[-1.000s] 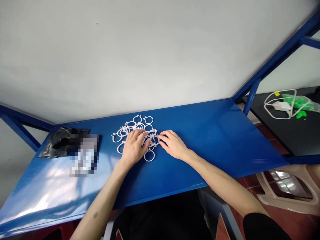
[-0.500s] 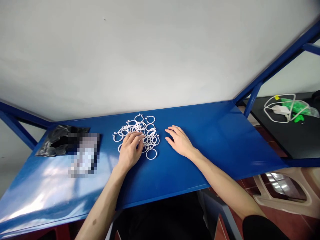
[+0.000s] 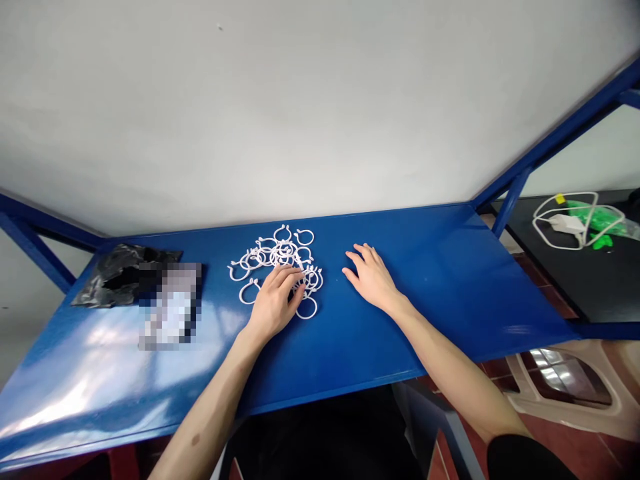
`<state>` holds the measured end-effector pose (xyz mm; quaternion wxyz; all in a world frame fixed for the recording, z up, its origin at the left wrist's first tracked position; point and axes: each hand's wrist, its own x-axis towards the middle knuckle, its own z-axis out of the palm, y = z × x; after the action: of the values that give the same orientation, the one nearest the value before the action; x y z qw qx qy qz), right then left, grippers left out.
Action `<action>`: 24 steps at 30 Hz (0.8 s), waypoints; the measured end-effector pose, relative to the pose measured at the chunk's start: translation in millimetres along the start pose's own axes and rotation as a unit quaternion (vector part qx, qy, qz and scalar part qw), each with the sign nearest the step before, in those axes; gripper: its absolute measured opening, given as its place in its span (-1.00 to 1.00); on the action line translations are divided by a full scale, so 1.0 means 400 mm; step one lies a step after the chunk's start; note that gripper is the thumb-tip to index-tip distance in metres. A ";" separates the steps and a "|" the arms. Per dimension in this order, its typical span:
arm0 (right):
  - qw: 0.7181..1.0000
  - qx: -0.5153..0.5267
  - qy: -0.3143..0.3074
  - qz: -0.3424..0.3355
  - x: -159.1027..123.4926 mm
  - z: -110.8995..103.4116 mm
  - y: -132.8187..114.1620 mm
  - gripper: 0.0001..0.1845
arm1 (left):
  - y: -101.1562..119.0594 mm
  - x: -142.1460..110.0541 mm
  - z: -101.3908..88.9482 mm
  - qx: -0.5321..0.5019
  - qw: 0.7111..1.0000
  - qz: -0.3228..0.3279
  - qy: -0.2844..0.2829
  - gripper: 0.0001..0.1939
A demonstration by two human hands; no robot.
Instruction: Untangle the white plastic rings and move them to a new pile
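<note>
Your left hand (image 3: 276,301) covers some rings (image 3: 284,251); your right hand (image 3: 372,278) is apart from them, above the table (image 3: 345,347).

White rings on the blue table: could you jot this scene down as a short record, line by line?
Left hand: over the white rings; whether it grips one is unclear
Right hand: right of the rings, apart from them, open
Arrangement: loose cluster, some overlapping
Surface: blue table
Left of rings: black bag
Far right: dark table with white corded block, green material
</note>
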<state>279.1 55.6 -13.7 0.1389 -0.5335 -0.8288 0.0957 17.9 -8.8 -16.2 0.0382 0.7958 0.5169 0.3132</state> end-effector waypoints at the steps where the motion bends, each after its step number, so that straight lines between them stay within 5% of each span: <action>1: 1.000 -0.001 -0.001 0.000 0.000 -0.002 0.000 -0.50 | -0.001 0.000 0.000 0.001 1.000 -0.002 -0.001 -0.79; 9: 1.000 -0.008 -0.005 -0.003 0.001 -0.004 0.000 -0.49 | 0.009 0.009 -0.011 0.001 1.000 -0.008 0.008 -0.88; 14: 1.000 -0.013 -0.008 -0.003 0.001 -0.005 0.000 -0.48 | 0.012 0.005 -0.015 0.058 0.996 -0.038 0.064 -0.90; 19: 1.000 -0.007 0.002 -0.008 0.001 -0.001 0.003 -0.49 | 0.004 0.001 -0.017 0.084 0.992 -0.027 0.088 -0.63; 24: 1.000 -0.010 -0.009 -0.003 0.001 -0.004 0.001 -0.48 | -0.006 0.001 -0.008 0.104 0.992 -0.048 0.062 -0.63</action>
<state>280.0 56.3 -12.3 0.1265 -0.5315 -0.8325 0.0921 14.4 -8.2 -14.3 -0.0614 0.7486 0.5857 0.3046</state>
